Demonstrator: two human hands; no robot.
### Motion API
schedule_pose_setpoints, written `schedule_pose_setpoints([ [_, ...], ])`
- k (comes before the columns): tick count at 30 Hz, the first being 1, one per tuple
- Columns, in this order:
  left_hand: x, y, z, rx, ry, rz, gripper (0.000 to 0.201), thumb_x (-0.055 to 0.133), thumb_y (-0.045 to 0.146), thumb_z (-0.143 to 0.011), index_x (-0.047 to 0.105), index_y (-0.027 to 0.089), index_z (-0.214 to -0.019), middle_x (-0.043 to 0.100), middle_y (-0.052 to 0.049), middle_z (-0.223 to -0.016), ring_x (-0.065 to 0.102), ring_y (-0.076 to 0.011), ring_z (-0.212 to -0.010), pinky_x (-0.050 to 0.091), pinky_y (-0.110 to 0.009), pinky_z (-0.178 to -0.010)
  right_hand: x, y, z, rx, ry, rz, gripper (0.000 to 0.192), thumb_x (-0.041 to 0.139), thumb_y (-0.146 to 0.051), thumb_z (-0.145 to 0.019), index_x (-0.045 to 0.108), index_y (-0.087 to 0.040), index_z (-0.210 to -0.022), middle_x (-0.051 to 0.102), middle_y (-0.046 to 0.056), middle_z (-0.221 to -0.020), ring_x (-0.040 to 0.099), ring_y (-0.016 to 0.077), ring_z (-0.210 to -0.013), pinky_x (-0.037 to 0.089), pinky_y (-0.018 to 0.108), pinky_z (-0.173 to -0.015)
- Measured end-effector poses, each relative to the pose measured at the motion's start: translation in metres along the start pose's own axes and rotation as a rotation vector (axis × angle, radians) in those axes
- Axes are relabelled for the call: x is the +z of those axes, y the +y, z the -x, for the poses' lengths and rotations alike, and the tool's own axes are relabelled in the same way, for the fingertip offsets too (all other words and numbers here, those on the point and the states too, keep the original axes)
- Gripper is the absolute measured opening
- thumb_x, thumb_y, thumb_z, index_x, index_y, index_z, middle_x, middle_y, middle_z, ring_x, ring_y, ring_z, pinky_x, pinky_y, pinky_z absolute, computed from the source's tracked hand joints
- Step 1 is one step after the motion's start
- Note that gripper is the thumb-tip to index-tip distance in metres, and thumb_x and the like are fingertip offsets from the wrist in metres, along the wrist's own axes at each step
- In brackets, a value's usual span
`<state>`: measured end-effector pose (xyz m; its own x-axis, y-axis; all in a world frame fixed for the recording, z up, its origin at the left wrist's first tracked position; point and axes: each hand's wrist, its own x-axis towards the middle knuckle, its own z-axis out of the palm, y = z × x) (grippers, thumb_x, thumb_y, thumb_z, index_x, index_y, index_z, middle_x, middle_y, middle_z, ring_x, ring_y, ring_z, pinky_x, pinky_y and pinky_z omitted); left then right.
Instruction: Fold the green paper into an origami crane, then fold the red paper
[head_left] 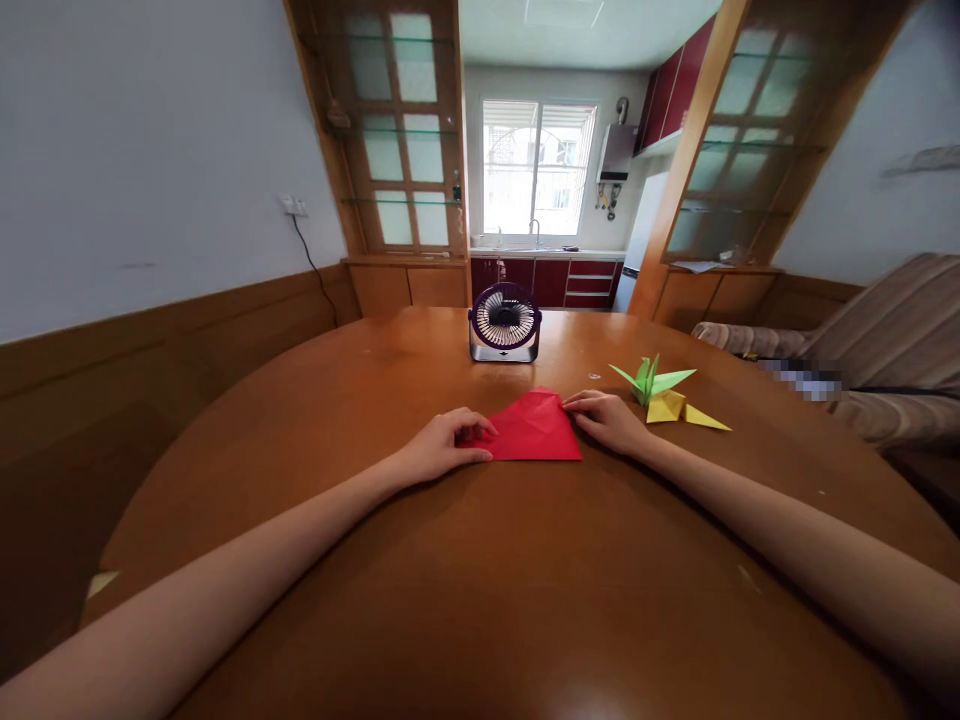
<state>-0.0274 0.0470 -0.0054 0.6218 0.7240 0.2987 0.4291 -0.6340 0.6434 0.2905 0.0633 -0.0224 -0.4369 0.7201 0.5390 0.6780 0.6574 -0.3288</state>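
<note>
Red paper (534, 430), creased, lies flat; left hand (442, 447) and right hand (609, 418) press its edges.

Nothing here can be read. The small purple desk fan (504, 322) on the counter (480, 560) carries a tiny dark mark on the silver base below its grille, but it is far too small to make out as letters. The folded red paper (534, 428), the green paper crane (649, 380) and the yellow folded piece (675, 408) bear no print. A patch by the sofa (885, 340) is blurred over.
</note>
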Motion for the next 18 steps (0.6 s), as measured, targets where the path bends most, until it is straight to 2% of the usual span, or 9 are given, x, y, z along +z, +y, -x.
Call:
schedule_pose_setpoints([
  [3, -0.001, 0.003, 0.000, 0.011, -0.033, -0.018, 0.022, 0.067, 0.040, -0.082, 0.073, 0.021, -0.090, 0.059, -0.004, -0.091, 0.056, -0.0156, -0.081, 0.046, -0.029, -0.074, 0.001, -0.001, 0.000, -0.061, -0.045, 0.048, 0.030, 0.050, -0.011, -0.082, 0.073, -0.016, -0.101, 0.071, 0.010, -0.107, 0.066, 0.0228, -0.101, 0.053, 0.042, -0.092],
  [8, -0.002, 0.004, 0.002, 0.068, -0.025, -0.169, 0.019, 0.065, 0.039, -0.084, 0.076, 0.025, -0.090, 0.060, -0.005, -0.092, 0.056, -0.0178, -0.086, 0.045, -0.030, -0.078, 0.002, -0.001, 0.001, -0.087, -0.062, 0.052, 0.031, 0.050, -0.011, -0.082, 0.070, -0.016, -0.105, 0.069, 0.011, -0.113, 0.065, 0.0231, -0.105, 0.051, 0.044, -0.096],
  [13, -0.005, 0.004, 0.003, 0.180, -0.030, -0.405, 0.021, 0.058, 0.038, -0.090, 0.076, 0.026, -0.092, 0.065, -0.004, -0.095, 0.058, -0.0185, -0.089, 0.040, -0.034, -0.085, 0.001, -0.003, 0.001, -0.133, -0.082, -0.011, 0.025, 0.050, -0.013, -0.083, 0.070, -0.016, -0.098, 0.070, 0.010, -0.106, 0.066, 0.0213, -0.101, 0.053, 0.040, -0.092],
  [18, -0.009, 0.005, 0.003, 0.233, -0.024, -0.578, 0.026, 0.053, 0.039, -0.092, 0.075, 0.024, -0.090, 0.066, -0.006, -0.092, 0.059, -0.0199, -0.087, 0.039, -0.036, -0.083, -0.004, -0.013, 0.002, -0.259, -0.129, -0.014, 0.025, 0.048, -0.012, -0.083, 0.070, -0.016, -0.096, 0.068, 0.010, -0.097, 0.064, 0.0196, -0.090, 0.054, 0.035, -0.082],
])
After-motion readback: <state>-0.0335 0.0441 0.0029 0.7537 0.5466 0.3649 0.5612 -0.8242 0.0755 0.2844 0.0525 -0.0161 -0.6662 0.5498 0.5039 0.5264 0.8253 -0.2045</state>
